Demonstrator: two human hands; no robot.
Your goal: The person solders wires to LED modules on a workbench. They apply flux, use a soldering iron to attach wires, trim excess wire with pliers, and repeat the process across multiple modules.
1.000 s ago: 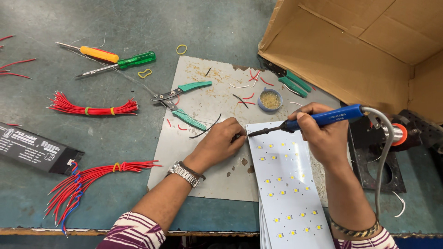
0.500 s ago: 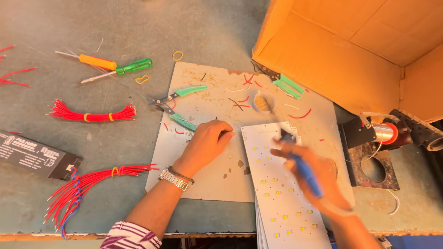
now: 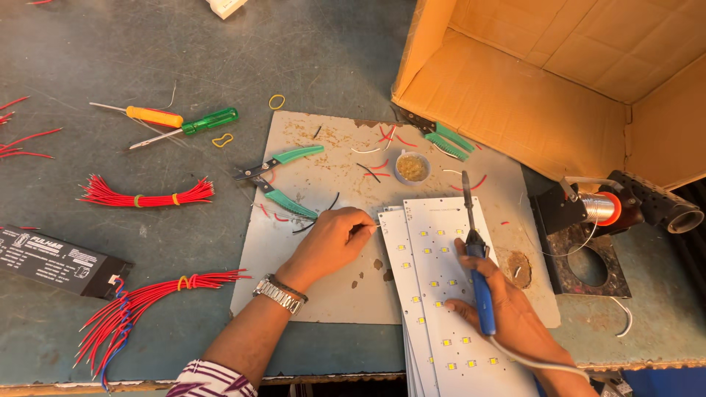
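Now the right hand (image 3: 507, 309) grips a blue-handled soldering iron (image 3: 476, 254), its tip pointing away over the white LED strip boards (image 3: 434, 279). Just left of those boards, the left hand (image 3: 329, 242) pinches a thin wire (image 3: 368, 228) at their edge. Beyond the boards sits a small flux pot (image 3: 412, 167); green-handled pliers (image 3: 279, 180) lie further left.

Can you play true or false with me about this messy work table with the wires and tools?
1. The right hand holds a blue-handled soldering iron. True.
2. The left hand grips the green-handled pliers. False: the pliers lie on the grey mat, apart from the hand, which pinches a thin wire.
3. The white LED boards lie under the iron. True.
4. The cardboard box sits on the left. False: it is at the upper right.
5. Two screwdrivers lie on the table. True.
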